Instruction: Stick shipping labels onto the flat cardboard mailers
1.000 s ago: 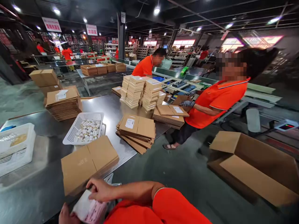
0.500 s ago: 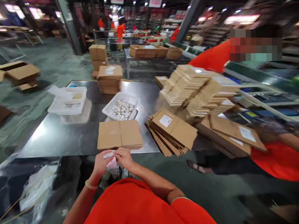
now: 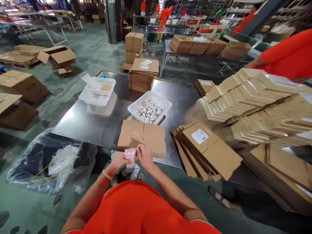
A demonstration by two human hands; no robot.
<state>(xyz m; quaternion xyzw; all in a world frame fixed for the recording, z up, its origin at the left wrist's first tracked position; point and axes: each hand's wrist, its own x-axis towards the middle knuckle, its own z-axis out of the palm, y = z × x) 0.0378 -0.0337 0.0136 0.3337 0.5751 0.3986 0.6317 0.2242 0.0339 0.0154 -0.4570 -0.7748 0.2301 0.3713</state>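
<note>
My left hand is closed on a small pink printed packet in front of the table's near edge. Close beside the packet's right side is my right hand, its fingers pinched together; whatever they hold is too small to make out. Just beyond both hands lies a short stack of flat brown cardboard. Behind that stack, a white perforated basket holds many small white-and-gold pieces.
White trays and a cardboard pile stand farther back on the metal table. Labelled cardboard and tall cream stacks fill the right. A plastic-lined container is at lower left. Another person's red sleeve shows at right.
The view has swung to the right and down, so the table appears shifted. My right hand has lifted away from the packet, which now shows more of its printed face.
</note>
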